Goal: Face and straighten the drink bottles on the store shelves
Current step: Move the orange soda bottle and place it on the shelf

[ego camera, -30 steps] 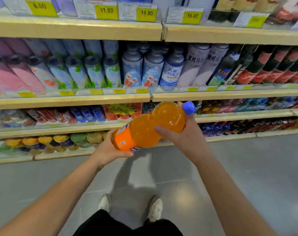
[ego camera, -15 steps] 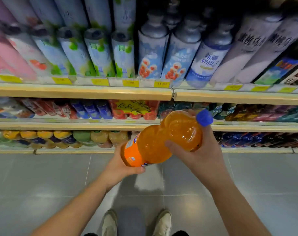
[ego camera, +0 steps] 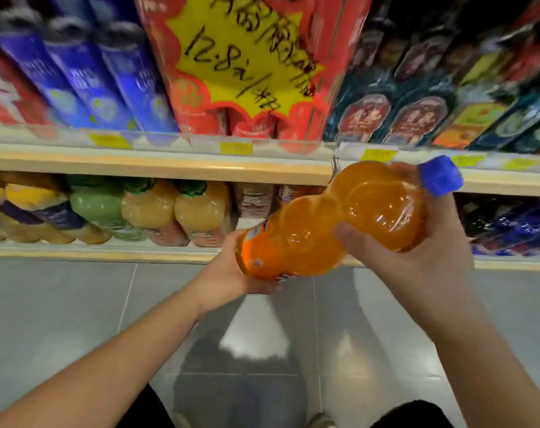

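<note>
A large orange soda bottle [ego camera: 318, 230] with a blue cap [ego camera: 440, 176] lies tilted in front of me, cap up to the right, base down to the left. My left hand [ego camera: 225, 273] cups its base from below. My right hand [ego camera: 429, 251] grips the upper bulge near the neck, thumb across the front. The bottle hangs in front of the bottom shelf [ego camera: 102, 251], level with a gap right of the yellow and green juice bottles [ego camera: 176, 208].
Above, a shelf edge [ego camera: 157, 165] carries blue bottles [ego camera: 120, 78], red packs with a yellow handwritten price sign [ego camera: 247, 57] and dark bottles [ego camera: 417, 115]. More dark and blue bottles [ego camera: 509, 230] lie low on the right. Grey floor tiles [ego camera: 61, 307] and my knees are below.
The view has dropped and moved close to the lower shelves. Both hands keep the same hold on the orange bottle, which now sits in front of the bottom shelf.
</note>
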`<state>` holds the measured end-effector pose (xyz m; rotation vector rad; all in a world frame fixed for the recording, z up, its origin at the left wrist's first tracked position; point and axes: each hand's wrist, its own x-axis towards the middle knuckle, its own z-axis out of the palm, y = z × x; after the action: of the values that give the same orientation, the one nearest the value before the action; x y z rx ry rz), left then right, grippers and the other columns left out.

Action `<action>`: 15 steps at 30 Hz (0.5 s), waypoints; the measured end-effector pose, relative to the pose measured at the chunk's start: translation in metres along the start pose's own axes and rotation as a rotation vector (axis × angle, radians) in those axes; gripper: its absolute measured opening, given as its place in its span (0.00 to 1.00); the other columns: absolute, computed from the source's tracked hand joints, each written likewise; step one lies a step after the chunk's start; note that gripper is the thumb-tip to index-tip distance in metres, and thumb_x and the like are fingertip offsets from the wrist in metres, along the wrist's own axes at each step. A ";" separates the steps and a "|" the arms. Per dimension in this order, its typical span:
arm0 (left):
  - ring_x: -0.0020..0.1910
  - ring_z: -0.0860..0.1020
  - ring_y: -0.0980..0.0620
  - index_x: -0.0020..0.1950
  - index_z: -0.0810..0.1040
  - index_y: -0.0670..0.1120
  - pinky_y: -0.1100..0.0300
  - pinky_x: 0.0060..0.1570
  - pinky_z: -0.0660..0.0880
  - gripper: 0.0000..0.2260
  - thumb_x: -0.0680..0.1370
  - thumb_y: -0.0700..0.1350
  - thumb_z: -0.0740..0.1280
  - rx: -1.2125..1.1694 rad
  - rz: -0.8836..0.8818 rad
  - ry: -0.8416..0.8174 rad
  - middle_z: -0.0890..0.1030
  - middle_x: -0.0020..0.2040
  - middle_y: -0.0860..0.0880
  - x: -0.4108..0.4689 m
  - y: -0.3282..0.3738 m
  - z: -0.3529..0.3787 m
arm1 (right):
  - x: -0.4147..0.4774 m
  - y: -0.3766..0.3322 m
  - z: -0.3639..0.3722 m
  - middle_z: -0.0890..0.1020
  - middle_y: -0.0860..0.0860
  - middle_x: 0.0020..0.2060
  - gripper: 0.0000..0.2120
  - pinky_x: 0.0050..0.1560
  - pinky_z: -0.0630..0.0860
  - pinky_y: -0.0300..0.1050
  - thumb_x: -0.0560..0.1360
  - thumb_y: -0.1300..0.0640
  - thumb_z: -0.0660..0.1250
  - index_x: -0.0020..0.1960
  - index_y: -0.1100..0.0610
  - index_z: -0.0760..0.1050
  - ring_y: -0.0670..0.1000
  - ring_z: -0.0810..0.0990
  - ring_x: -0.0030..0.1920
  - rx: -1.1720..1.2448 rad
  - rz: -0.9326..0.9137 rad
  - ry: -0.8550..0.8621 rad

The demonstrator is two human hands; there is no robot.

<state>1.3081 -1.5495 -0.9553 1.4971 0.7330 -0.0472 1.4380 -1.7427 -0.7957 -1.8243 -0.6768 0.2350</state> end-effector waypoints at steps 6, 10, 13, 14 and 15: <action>0.53 0.81 0.61 0.69 0.62 0.60 0.71 0.41 0.77 0.47 0.59 0.44 0.85 0.023 0.076 -0.017 0.77 0.61 0.57 0.057 -0.056 0.002 | -0.005 0.077 0.032 0.78 0.27 0.54 0.37 0.43 0.74 0.23 0.59 0.32 0.77 0.65 0.30 0.68 0.33 0.79 0.55 -0.014 -0.030 0.067; 0.53 0.80 0.63 0.71 0.60 0.60 0.72 0.41 0.77 0.48 0.60 0.46 0.85 0.037 0.104 -0.052 0.75 0.62 0.58 0.085 -0.078 0.001 | -0.005 0.107 0.047 0.78 0.28 0.55 0.39 0.44 0.76 0.25 0.59 0.33 0.78 0.67 0.33 0.68 0.35 0.80 0.56 -0.016 -0.036 0.088; 0.53 0.79 0.64 0.72 0.61 0.60 0.70 0.42 0.77 0.48 0.60 0.45 0.85 0.033 0.106 -0.061 0.75 0.62 0.57 0.101 -0.089 0.002 | 0.000 0.121 0.054 0.80 0.29 0.54 0.35 0.44 0.78 0.27 0.59 0.33 0.78 0.63 0.31 0.69 0.36 0.81 0.55 -0.010 -0.022 0.081; 0.54 0.80 0.61 0.72 0.61 0.60 0.69 0.44 0.78 0.48 0.60 0.46 0.85 0.033 0.108 -0.058 0.75 0.62 0.58 0.106 -0.091 0.003 | 0.002 0.125 0.055 0.80 0.31 0.54 0.35 0.44 0.79 0.29 0.59 0.33 0.78 0.62 0.30 0.69 0.37 0.81 0.55 -0.016 -0.019 0.083; 0.54 0.80 0.60 0.73 0.61 0.60 0.67 0.45 0.78 0.48 0.60 0.45 0.85 0.031 0.112 -0.062 0.75 0.63 0.57 0.111 -0.093 0.005 | 0.003 0.130 0.057 0.81 0.33 0.54 0.36 0.44 0.80 0.31 0.58 0.32 0.78 0.63 0.31 0.68 0.38 0.82 0.55 -0.031 -0.016 0.087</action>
<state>1.3547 -1.5196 -1.0890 1.5575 0.6003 -0.0202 1.4560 -1.7232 -0.9348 -1.8473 -0.6365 0.1341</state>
